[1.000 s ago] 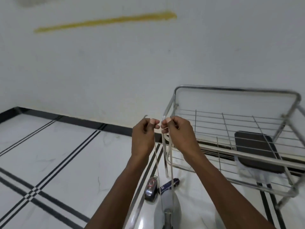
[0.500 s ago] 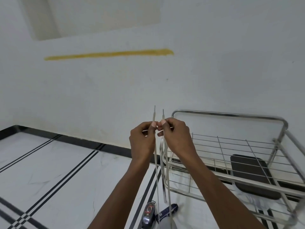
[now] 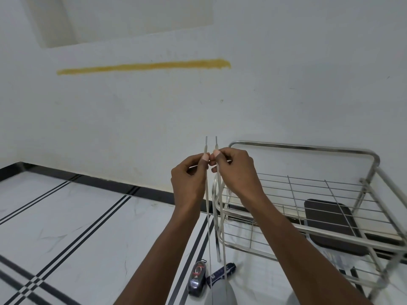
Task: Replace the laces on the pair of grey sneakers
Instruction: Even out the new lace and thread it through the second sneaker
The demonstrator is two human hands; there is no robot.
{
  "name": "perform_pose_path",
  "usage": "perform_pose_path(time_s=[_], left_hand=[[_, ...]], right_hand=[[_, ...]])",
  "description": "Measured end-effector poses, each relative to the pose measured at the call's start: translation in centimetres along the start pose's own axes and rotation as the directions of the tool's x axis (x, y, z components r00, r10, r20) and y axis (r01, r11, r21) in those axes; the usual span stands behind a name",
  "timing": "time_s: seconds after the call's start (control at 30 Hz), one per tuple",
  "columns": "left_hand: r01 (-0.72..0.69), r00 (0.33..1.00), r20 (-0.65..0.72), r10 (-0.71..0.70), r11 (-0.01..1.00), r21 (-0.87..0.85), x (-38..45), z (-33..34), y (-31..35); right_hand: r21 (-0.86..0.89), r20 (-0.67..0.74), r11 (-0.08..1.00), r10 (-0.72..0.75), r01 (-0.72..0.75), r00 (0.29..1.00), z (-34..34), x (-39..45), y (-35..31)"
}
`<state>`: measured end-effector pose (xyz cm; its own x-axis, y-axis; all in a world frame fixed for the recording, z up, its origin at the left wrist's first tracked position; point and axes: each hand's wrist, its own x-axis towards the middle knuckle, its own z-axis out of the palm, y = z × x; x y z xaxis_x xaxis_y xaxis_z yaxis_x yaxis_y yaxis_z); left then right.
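The left hand (image 3: pixel 189 179) and right hand (image 3: pixel 236 172) each pinch 1 end of the lace (image 3: pixel 207 208), tips raised side by side, probably to even both halves. It hangs taut to a grey sneaker (image 3: pixel 221 293) at the bottom edge.

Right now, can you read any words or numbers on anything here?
No text here is readable.
Dark packet with red marking on the floor: print too blurred to read.
Dark blue packet beside it: a light label, too small to read.
Yellow streak on the wall: a smear, not writing.
Laces, wire rack, dark tray: no text visible.
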<state>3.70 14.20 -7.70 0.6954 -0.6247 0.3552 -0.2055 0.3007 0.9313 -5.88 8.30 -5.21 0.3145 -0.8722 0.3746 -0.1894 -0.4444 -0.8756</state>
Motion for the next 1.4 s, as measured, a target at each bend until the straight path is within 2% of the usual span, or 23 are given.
perform_pose_path(time_s=[0.27,0.37,0.47,0.57,0.67,0.77,0.9,0.97,1.03,1.2,1.3,1.4], left_hand=[[0.003,1.000,-0.017,-0.003,1.000,0.004,-0.2,-0.1,-0.7],[0.021,1.000,0.017,-0.021,1.000,-0.006,-1.0,-0.6,-2.2],[0.057,0.997,0.047,-0.060,0.996,0.074,-3.1,-1.6,-6.3],[0.152,0.987,0.026,-0.159,0.972,0.178,-6.0,-2.9,-12.2],[0.281,0.956,0.004,-0.293,0.921,0.270,-9.6,-4.8,-19.3],[0.381,0.919,-0.023,-0.394,0.869,0.316,-12.7,-6.6,-24.7],[0.470,0.878,-0.108,-0.466,0.801,0.371,-16.2,-7.1,-29.0],[0.512,0.854,-0.142,-0.501,0.760,0.399,-17.9,-7.1,-30.1],[0.502,0.858,-0.134,-0.495,0.758,0.416,-19.6,-7.5,-30.5],[0.484,0.853,-0.078,-0.516,0.727,0.487,-23.5,-8.0,-30.0],[0.412,0.875,-0.006,-0.485,0.738,0.534,-24.6,-7.9,-30.2],[0.469,0.864,-0.091,-0.495,0.726,0.504,-24.5,-8.1,-29.9]], right_hand=[[0.056,0.023,0.998,-0.001,0.000,1.000,-0.1,-0.4,0.8],[0.100,0.057,0.995,0.013,-0.019,0.998,0.2,-1.2,2.6],[0.073,0.112,0.994,0.069,-0.078,0.991,1.3,-3.1,6.8],[0.003,0.151,0.990,0.139,-0.142,0.979,2.8,-6.2,12.6],[-0.116,0.211,0.964,0.258,-0.238,0.943,4.5,-10.6,19.2],[-0.217,0.289,0.937,0.331,-0.275,0.898,5.4,-14.7,24.9],[-0.288,0.335,0.908,0.393,-0.304,0.856,5.6,-18.8,29.6],[-0.319,0.360,0.900,0.405,-0.297,0.841,5.9,-20.0,30.9],[-0.344,0.379,0.897,0.405,-0.279,0.832,6.2,-21.0,31.6],[-0.412,0.378,0.855,0.476,-0.316,0.794,7.2,-22.7,32.5],[-0.431,0.406,0.849,0.486,-0.307,0.774,7.7,-22.8,33.0],[-0.467,0.402,0.835,0.495,-0.293,0.770,8.4,-22.9,33.2]])
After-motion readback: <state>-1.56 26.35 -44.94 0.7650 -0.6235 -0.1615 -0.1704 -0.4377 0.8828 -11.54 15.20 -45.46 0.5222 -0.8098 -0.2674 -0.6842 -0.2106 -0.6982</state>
